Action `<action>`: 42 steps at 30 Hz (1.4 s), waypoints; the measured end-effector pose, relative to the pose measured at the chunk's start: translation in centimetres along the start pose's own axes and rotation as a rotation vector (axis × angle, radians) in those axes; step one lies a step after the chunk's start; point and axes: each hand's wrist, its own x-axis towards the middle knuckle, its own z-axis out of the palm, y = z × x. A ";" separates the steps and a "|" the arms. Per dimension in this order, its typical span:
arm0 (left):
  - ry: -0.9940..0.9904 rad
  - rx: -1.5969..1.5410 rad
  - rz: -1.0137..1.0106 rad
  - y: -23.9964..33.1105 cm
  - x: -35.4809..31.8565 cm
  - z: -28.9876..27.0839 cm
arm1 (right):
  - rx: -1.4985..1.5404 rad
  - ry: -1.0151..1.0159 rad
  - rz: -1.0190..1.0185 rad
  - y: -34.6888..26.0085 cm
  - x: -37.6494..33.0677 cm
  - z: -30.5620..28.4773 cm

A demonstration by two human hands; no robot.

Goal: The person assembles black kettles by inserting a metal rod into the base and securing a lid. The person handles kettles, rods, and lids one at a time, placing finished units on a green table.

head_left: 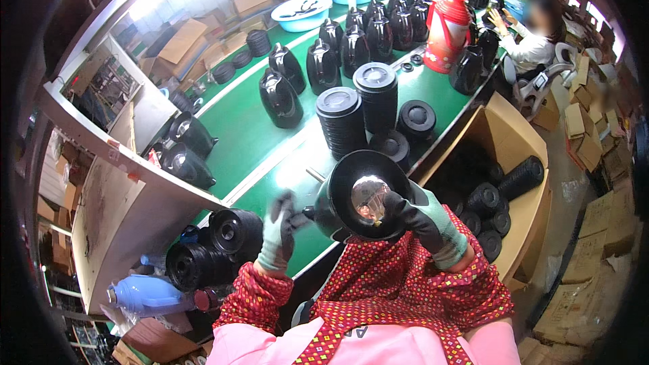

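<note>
Right hand (pixel 420 220) on black jug (pixel 340 192) — left hand (pixel 278 228) near, blurred.

The left forearm (pixel 253 297) angles upward; the left hand (pixel 276 226), gloved, points upward — blurring obscures its finger position. The right forearm (pixel 480 287) slants inward; the right hand (pixel 424 222), also gloved, extends leftward — its fingers bend.

open left: green bench (pixel 233 136) | blocked beyond black vessel (pixel 340 188): disc stacks (pixel 341 125) (two tall) | right: carton (pixel 510 136)
</note>
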 end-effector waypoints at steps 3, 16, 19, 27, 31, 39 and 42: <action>-0.569 -0.081 -0.137 -1.8 -0.4 4.1 | -0.076 -0.064 0.021 -0.6 -0.4 -0.7; -0.516 0.172 0.001 3.2 -7.1 6.1 | -0.332 -0.473 0.293 -0.8 4.8 7.3; -0.462 -0.540 -0.197 -3.0 -8.3 1.5 | -0.412 -0.514 0.492 0.2 6.1 10.9; -0.239 -0.589 -0.198 -2.7 -13.6 -6.2 | -1.266 -0.677 -0.509 10.1 15.3 21.8; -0.150 -0.597 -0.171 -1.9 -15.5 -8.7 | -1.326 -0.390 -0.396 17.9 17.5 28.0; -0.068 -0.607 -0.129 -1.2 -16.8 -10.6 | -1.574 -0.271 -0.243 19.1 19.9 26.1; -0.056 -0.599 -0.114 -0.8 -16.6 -10.3 | -1.127 -0.206 -0.309 14.4 17.6 23.5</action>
